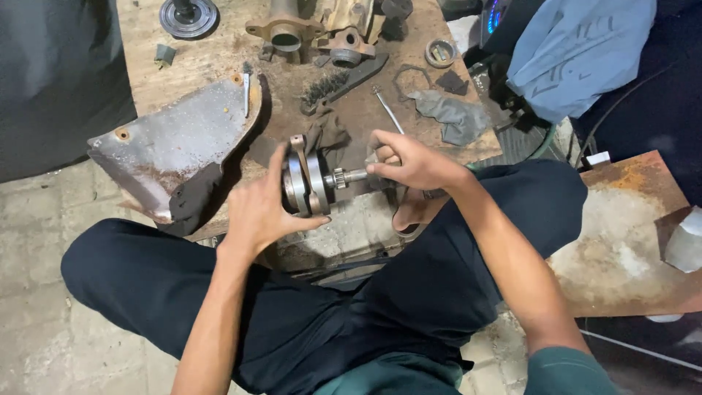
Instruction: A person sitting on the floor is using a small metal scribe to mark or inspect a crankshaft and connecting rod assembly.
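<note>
Head view: our left hand (259,212) cups the crankshaft (311,183) webs, fingers spread; right hand (413,162) fingers pinch its shaft end, above the worktop (219,51).

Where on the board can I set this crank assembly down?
Bare wood lies between the round disc and the grey cover plate. Around the castings, brush and rag it is crowded. Both hands hold the crank assembly.

crankshaft (311,183) — grey steel, greasy | lying sideways | above wooden board
</note>
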